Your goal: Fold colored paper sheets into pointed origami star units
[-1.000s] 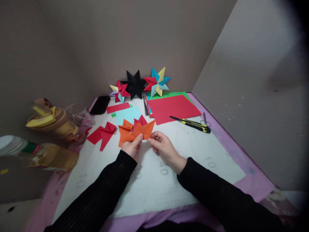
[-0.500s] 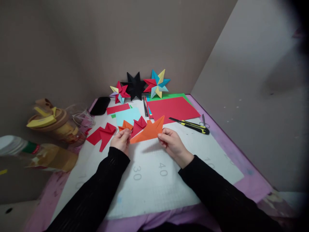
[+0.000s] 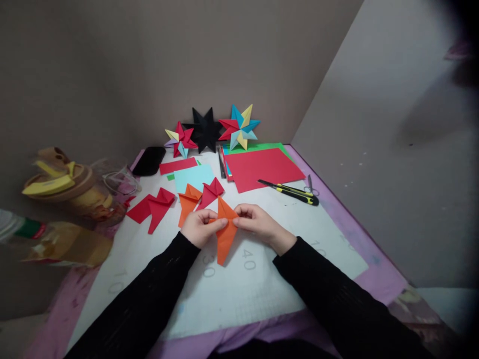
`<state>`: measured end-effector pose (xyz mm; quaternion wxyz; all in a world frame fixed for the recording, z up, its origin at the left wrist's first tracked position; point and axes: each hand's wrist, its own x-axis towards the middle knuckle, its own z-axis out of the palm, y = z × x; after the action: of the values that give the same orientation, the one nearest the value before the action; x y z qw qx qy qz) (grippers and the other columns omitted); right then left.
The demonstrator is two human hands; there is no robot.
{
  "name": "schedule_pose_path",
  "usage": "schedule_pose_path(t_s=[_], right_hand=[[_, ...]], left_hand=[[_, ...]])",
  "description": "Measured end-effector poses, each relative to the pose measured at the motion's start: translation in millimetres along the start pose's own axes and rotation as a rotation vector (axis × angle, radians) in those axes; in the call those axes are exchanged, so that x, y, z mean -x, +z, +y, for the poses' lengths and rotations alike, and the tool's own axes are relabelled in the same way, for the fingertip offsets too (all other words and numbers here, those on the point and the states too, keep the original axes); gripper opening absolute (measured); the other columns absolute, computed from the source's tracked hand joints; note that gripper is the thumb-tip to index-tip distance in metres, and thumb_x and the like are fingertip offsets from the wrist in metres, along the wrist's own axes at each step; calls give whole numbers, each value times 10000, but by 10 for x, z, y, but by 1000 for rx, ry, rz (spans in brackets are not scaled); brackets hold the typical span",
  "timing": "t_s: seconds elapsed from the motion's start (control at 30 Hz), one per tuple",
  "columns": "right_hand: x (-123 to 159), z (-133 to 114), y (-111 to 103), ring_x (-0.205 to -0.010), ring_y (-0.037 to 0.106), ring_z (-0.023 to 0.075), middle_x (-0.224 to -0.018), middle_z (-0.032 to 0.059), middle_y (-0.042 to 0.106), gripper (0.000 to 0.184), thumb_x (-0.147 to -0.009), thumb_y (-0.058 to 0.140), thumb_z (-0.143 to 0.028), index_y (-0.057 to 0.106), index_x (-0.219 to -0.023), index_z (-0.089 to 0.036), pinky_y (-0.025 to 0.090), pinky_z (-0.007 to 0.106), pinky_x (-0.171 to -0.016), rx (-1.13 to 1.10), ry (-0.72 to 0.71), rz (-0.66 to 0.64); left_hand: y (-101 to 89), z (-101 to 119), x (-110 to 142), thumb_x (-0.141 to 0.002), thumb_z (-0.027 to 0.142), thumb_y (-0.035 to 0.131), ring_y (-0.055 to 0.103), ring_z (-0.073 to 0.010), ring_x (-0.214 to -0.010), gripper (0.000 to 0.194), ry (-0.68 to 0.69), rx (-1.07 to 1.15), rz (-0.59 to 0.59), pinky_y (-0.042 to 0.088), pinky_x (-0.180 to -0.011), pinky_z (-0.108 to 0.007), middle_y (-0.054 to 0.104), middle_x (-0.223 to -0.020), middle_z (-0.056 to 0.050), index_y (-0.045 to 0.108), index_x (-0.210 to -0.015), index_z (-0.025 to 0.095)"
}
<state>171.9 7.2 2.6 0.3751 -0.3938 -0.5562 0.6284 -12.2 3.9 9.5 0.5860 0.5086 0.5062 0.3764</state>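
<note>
Between my hands is a folded orange paper piece [image 3: 226, 243], one point up and a longer blunt tail down toward me. My left hand [image 3: 202, 227] pinches its left side, thumb lying on the front. On its right side my right hand [image 3: 260, 223] pinches with thumb and fingers. Just beyond my left hand lies another orange folded piece [image 3: 188, 199]. Beside that is a red folded piece [image 3: 211, 191], its lower end partly hidden by my hands. Farther left rest more red folded pieces [image 3: 157, 207].
Three paper stars [image 3: 205, 130] lean on the back wall. A red sheet [image 3: 265, 167] tops a paper stack; a utility knife [image 3: 292, 191] and small scissors [image 3: 311, 187] lie beside it. At left are a lidded cup [image 3: 80, 187], a bottle [image 3: 71, 244] and a black phone-like slab [image 3: 149, 160].
The orange paper piece has turned from lying sideways to upright, point up. My hands have come closer together, both now pinching its middle. The view has shifted slightly.
</note>
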Motion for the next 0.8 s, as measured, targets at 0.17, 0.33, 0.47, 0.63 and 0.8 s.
schedule_pose_path(t_s=[0.17, 0.33, 0.47, 0.63, 0.8], right_hand=[[-12, 12, 92, -551, 430, 91, -605, -38, 505, 148, -685, 624, -250, 529, -615, -159, 332, 226, -537, 64, -70, 144], [-19, -36, -39, -489, 389, 76, -533, -49, 482, 80, -663, 605, -213, 574, -609, -162, 292, 217, -484, -2, -70, 252], [-22, -44, -79, -420, 307, 62, -506, -65, 439, 114, -694, 608, -273, 557, -657, -178, 190, 214, -418, -127, -15, 291], [-19, 28, 87, -462, 291, 62, -525, -69, 395, 232, -717, 641, -341, 518, -620, -169, 201, 218, -449, -150, -13, 116], [-25, 80, 127, -482, 299, 71, -508, -71, 361, 297, -689, 650, -299, 426, -539, -175, 227, 224, -482, -156, -15, 202]], left_hand=[[-56, -14, -47, -593, 405, 753, 479, -82, -446, 307, 21, -83, 14, 330, -438, -192, 583, -493, 16, 603, -577, 138], [-145, -2, -99, -617, 433, 731, 408, -65, -409, 360, 33, -136, 22, 274, -417, -190, 522, -429, 30, 551, -500, 144], [-177, 37, -101, -627, 430, 730, 427, -70, -428, 375, 58, -116, 92, 311, -442, -192, 513, -431, 36, 527, -479, 152], [-120, 18, -80, -634, 440, 721, 440, -76, -426, 359, 55, -137, 95, 316, -442, -193, 531, -433, 29, 553, -502, 152], [-107, 2, -86, -629, 451, 717, 434, -73, -431, 342, 63, -182, 27, 323, -445, -193, 544, -448, 25, 604, -534, 143]])
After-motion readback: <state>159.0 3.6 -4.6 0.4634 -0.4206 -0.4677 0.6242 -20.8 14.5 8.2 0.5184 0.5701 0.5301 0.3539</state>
